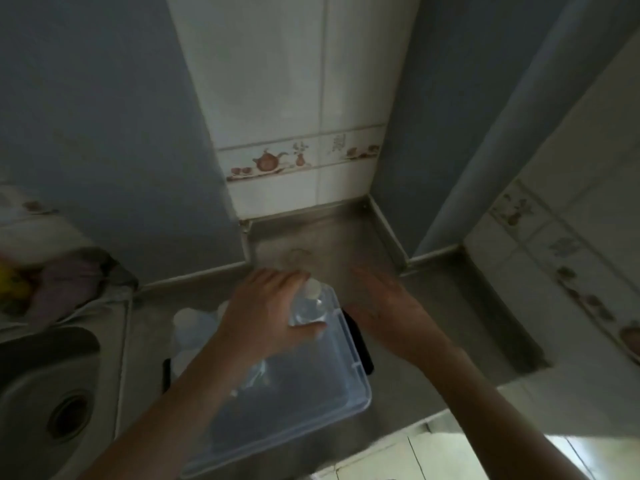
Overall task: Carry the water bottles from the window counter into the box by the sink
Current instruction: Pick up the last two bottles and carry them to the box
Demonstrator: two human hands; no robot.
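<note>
Left hand (266, 306) grips bottle (310, 306) over box (349, 372).

The steel table (346, 237) fills a tiled corner. A clear plastic box (349, 386) rests directly on it at centre. The sink (41, 393) is set into it at 9 o'clock from the box, with cloths (65, 285) at 10 o'clock.

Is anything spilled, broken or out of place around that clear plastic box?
Nothing stands out. The left hand holds a clear, white-capped water bottle over the clear plastic box; the right hand hovers open beside it. The steel counter looks dry.
</note>
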